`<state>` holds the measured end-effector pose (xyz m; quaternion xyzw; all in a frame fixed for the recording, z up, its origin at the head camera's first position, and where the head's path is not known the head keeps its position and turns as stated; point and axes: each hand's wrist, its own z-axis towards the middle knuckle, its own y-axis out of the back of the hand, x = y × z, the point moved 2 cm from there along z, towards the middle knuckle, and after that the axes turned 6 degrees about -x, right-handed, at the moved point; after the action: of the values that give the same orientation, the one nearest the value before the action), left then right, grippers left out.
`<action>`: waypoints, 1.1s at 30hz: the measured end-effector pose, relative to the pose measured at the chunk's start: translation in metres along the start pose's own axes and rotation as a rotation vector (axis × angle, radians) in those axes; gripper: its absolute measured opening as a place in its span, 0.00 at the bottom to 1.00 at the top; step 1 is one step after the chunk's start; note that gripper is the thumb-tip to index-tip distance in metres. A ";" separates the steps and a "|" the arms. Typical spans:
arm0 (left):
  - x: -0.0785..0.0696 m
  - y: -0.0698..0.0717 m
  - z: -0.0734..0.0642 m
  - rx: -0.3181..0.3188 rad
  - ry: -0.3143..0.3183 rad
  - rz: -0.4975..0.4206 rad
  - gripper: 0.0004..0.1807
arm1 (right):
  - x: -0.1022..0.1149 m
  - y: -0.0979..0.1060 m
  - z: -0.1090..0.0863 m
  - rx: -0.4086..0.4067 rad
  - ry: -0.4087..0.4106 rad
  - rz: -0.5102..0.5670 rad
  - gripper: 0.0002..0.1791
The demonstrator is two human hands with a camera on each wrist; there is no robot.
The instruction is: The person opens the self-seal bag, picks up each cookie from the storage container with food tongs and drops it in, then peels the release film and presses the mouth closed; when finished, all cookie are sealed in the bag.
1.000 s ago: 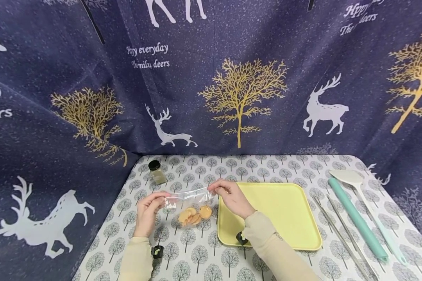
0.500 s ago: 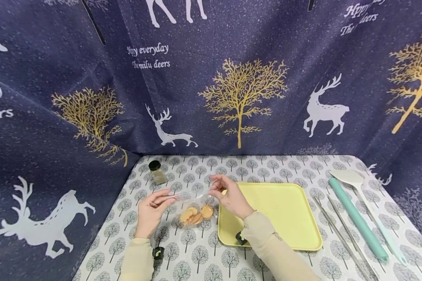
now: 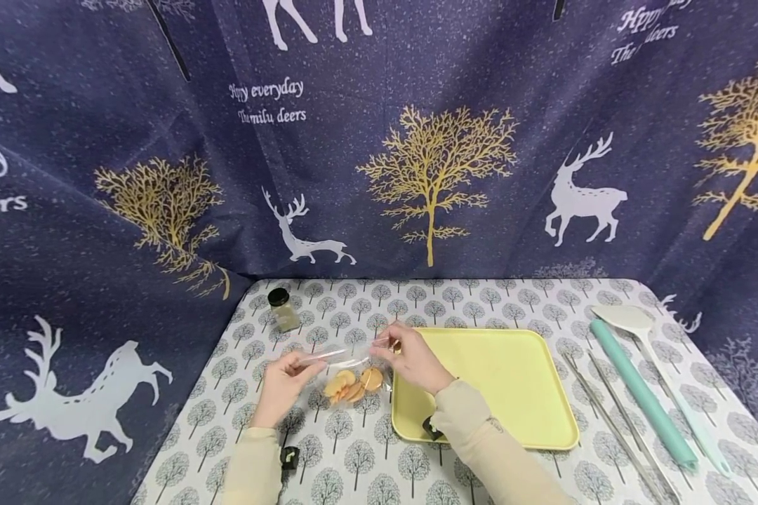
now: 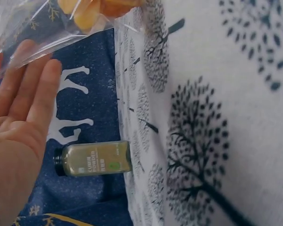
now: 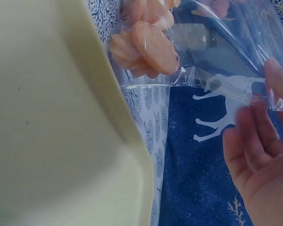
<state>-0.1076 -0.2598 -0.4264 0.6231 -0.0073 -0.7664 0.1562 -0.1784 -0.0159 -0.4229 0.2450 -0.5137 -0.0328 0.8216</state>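
Note:
Both hands are at the upper edge of a clear plastic bag [image 3: 344, 356] with several round, wavy-edged orange-tan pieces [image 3: 354, 387] in its lower part. My left hand [image 3: 283, 382] pinches the left end of that edge between thumb and fingers. At the right end, my right hand [image 3: 413, 358] pinches the film, with thumb and fingertips on it in the right wrist view. The pieces [image 5: 151, 47] hang beside the tray there. In the left wrist view the left hand's fingers [image 4: 26, 89] lie behind the film; its thumb is mostly out of frame.
A yellow tray [image 3: 486, 393] lies under the right forearm. A black-capped cumin powder jar [image 3: 284, 312] stands at the back left. On the right lie metal tongs or sticks [image 3: 619, 421], a teal rod [image 3: 644, 393] and a pale-headed spatula [image 3: 660, 365].
The bag's upper edge has gone from taut and flat to slack and tipped. My left hand has shifted slightly right. The right hand rose a little, then came back down.

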 end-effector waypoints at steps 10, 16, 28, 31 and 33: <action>0.020 0.005 0.002 0.066 0.119 -0.112 0.21 | 0.022 -0.005 -0.002 0.070 -0.098 0.222 0.08; 0.040 -0.007 -0.002 0.272 0.260 -0.260 0.36 | 0.056 -0.016 0.002 0.036 -0.034 0.296 0.07; 0.032 -0.007 -0.008 0.297 0.384 -0.247 0.23 | 0.048 0.003 0.006 -0.077 -0.183 0.127 0.22; 0.031 -0.009 -0.010 0.310 0.469 -0.192 0.24 | 0.033 0.007 0.003 -0.104 -0.248 0.032 0.30; 0.032 -0.012 -0.010 0.303 0.505 -0.134 0.27 | 0.025 0.011 0.002 -0.123 -0.281 0.003 0.33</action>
<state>-0.1060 -0.2543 -0.4613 0.8092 -0.0414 -0.5860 0.0071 -0.1702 -0.0145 -0.3967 0.1865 -0.6212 -0.0966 0.7550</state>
